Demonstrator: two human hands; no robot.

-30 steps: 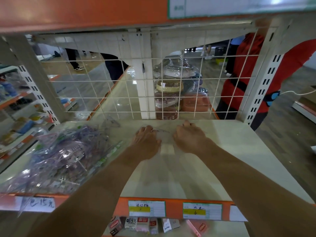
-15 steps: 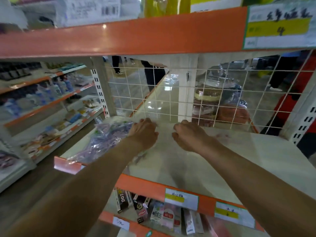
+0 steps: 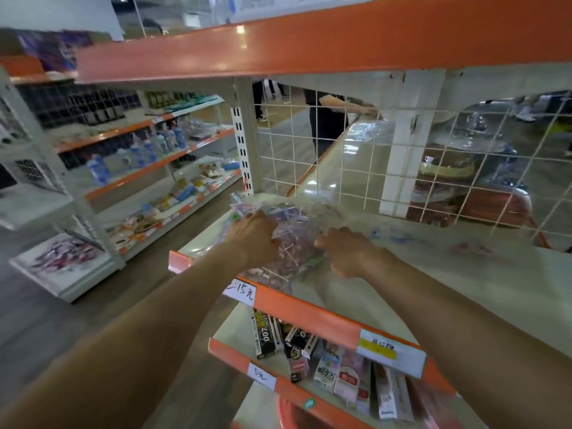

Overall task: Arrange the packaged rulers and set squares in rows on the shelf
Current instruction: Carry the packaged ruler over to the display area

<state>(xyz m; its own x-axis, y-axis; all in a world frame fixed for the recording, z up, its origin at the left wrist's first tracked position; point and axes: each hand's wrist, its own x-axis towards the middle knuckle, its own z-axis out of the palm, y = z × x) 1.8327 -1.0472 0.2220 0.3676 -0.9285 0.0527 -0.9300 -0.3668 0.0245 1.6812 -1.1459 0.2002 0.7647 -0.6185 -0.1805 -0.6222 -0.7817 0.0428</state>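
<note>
A loose pile of clear-packaged rulers and set squares (image 3: 297,224) lies at the left end of the cream shelf board (image 3: 433,274). My left hand (image 3: 253,236) is on the pile's left side, fingers curled over the packets. My right hand (image 3: 346,252) grips the pile's right edge, thumb toward the packets. The packets under both hands are hidden and the picture is blurred.
A white wire mesh (image 3: 402,168) closes the shelf's back, with jars and a person behind it. An orange shelf edge (image 3: 309,308) with price tags runs in front. Small boxed goods (image 3: 309,351) fill the shelf below. Another stocked rack (image 3: 139,168) stands to the left.
Both hands have moved left from the middle of the shelf onto the pile of packets. My view has swung left and pulled back.
</note>
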